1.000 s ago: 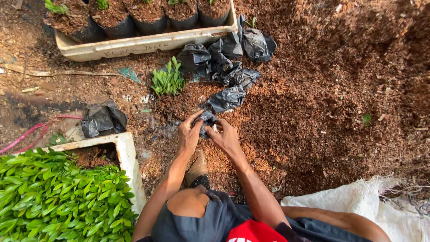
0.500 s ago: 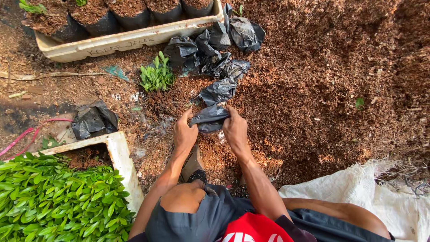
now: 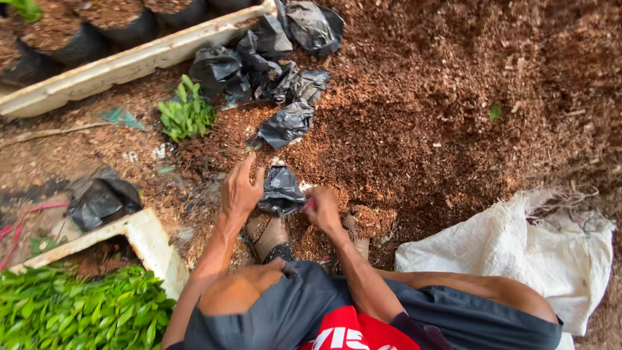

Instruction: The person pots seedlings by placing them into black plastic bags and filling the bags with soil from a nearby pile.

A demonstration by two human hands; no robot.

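— Left hand (image 3: 241, 191): what is being done with it?

— A small crumpled black plastic bag (image 3: 281, 190) is being held at its left edge, with the fingers spread and half open rather than clenched. The bag is being kept low over the reddish-brown mulch-covered ground (image 3: 421, 116), just in front of the person's feet.

— And the right hand (image 3: 322, 209)?

— It is being closed on the bag's right edge. The bag is being held between the two hands, and whether it is resting on the ground cannot be told.

— What is being seen just beyond the bag?

— More loose black plastic bags (image 3: 285, 123) are being left in a scattered heap on the mulch, running up toward a long white foam trough (image 3: 129, 65). Soil-filled black bags (image 3: 58, 32) are being held in that trough. A small tuft of green seedlings (image 3: 186, 115) is being kept on the ground left of the heap.

— And nearer the person?

— Another crumpled black bag (image 3: 100, 198) is lying at the left, near the corner of a second white foam box (image 3: 152, 243), in which dense green leafy seedlings (image 3: 71, 311) are being kept. A white woven sack (image 3: 518, 253) is being spread on the ground at the right, well apart from the hands.
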